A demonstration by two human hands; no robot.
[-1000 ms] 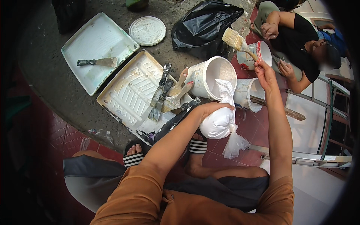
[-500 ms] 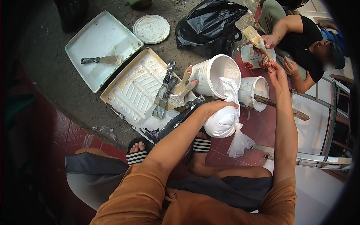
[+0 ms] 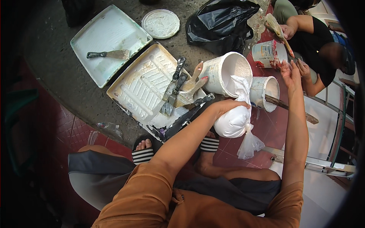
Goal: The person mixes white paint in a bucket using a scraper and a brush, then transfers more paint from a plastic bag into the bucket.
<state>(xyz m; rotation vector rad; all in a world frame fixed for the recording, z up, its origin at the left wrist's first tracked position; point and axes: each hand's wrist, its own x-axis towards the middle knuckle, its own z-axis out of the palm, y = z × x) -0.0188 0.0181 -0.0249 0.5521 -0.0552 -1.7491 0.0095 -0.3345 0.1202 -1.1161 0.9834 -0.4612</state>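
Note:
My left hand (image 3: 225, 107) grips a knotted clear plastic bag (image 3: 232, 123) filled with something white, in front of the buckets. My right hand (image 3: 290, 75) reaches out at the right, its fingers apart and holding nothing. Just beyond its fingertips is the handle end of a paintbrush (image 3: 274, 26) with pale, caked bristles; whether they touch it I cannot tell. A co-worker's hand (image 3: 289, 32) holds that brush, and their other hand (image 3: 303, 70) is close to my fingers. Near the bag stand a large white bucket (image 3: 211, 78), tipped toward me, and a smaller bucket (image 3: 257, 91) with a wooden stick (image 3: 292, 108).
Paint-crusted scrapers (image 3: 175, 86) and brushes (image 3: 192, 84) lie on a ribbed paint tray (image 3: 131, 85). Beside it, a white tray (image 3: 104, 36) bears another scraper (image 3: 110, 54). Behind are a round lid (image 3: 161, 24), a black plastic bag (image 3: 216, 26) and a red-smeared bucket (image 3: 268, 54). A ladder (image 3: 315, 162) lies at right.
The brush has moved right and away from my right hand, whose fingers have loosened from its handle. My left hand still holds the plastic bag. The whole view has shifted slightly.

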